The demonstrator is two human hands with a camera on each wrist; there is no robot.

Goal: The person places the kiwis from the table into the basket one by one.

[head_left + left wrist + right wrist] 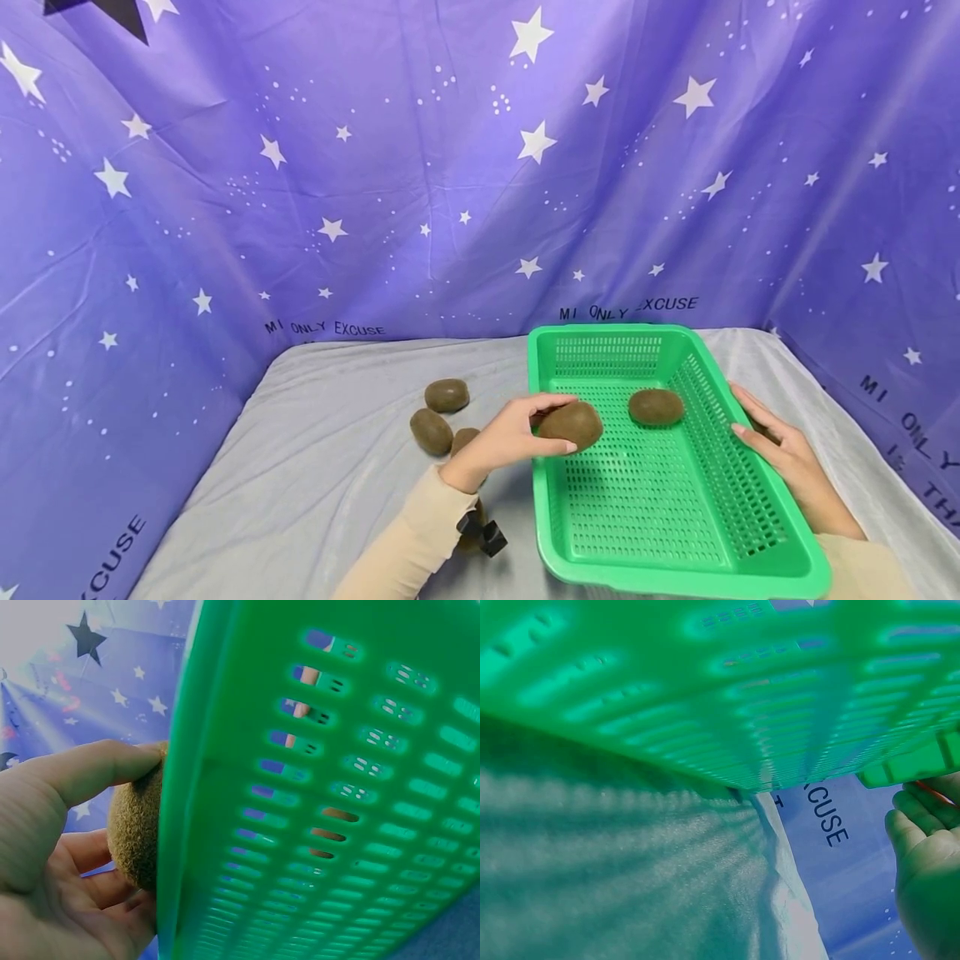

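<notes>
My left hand [517,433] grips a brown fuzzy kiwi [572,426] between thumb and fingers, over the left rim of a green plastic basket [678,577]. In the left wrist view, this kiwi [136,832] sits partly hidden behind the basket's wall [225,750]. Inside the basket, another kiwi [656,407] lies on the slotted floor near the right wall. Outside the right rim, my right hand [798,467] rests against the edge with fingers extended. The right wrist view catches that hand [934,855] just below the rim [915,763].
Left of the basket, several more kiwis [431,431] lie on the grey cloth [300,467], some partly covered by the left arm. A black wrist device [482,533] is on that arm. Purple star-printed curtains [420,183] enclose the back and sides.
</notes>
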